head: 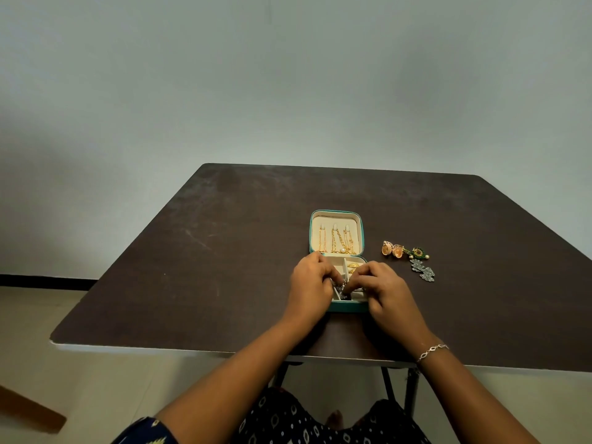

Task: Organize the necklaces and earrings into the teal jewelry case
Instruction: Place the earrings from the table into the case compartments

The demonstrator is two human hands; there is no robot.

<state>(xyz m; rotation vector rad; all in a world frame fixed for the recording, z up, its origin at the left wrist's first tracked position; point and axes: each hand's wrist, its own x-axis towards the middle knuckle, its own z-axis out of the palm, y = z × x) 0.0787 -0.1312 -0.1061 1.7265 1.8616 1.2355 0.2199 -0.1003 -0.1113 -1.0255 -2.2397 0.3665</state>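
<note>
**1. Teal jewelry case** (347, 306). Small and square with rounded corners, teal outer skin and cream padded lining. It lies open on the table, a little toward 3 o'clock of the tabletop's middle. The lid (362, 233) is folded flat toward 12 o'clock, and the tray half lies toward 6 o'clock under my hands.

**2. Necklaces** (339, 241). Three fine gold chains hang from three pale pegs in the lid and run down toward the hinge. A small pearl-like bead shows low on the middle one.

**3. Gold earrings** (353, 266). Rounded and shiny, in the tray compartment at 1 o'clock, behind a cream divider.

**4. Dark silver piece** (344, 288). Small, grainy, dull metal over the tray's near compartments. Its shape is too small to tell.

**5. My left hand** (311, 283). It sits at 9 o'clock of the tray, fingers curled, with the tips pinching the dark silver piece.

**6. My right hand** (382, 288). It sits at 3 o'clock of the tray, fingers curled inward, with the tips pinching the same piece from the other side. A thin silver link bracelet (432, 351) is on the wrist.

**7. Loose on the table, at 3 o'clock of the case and apart from it.**
- Bell-shaped earrings (393, 250): orange-gold with filigree tops.
- Green earrings (418, 253): just beside the bell-shaped pair, round, with gold centres.
- Leaf-shaped earrings (423, 270): toward 5 o'clock of the green ones, silver openwork.

**8. Table** (224, 251). Dark brown, matte, scuffed with pale streaks, with rounded corners and a light edge band.
</note>
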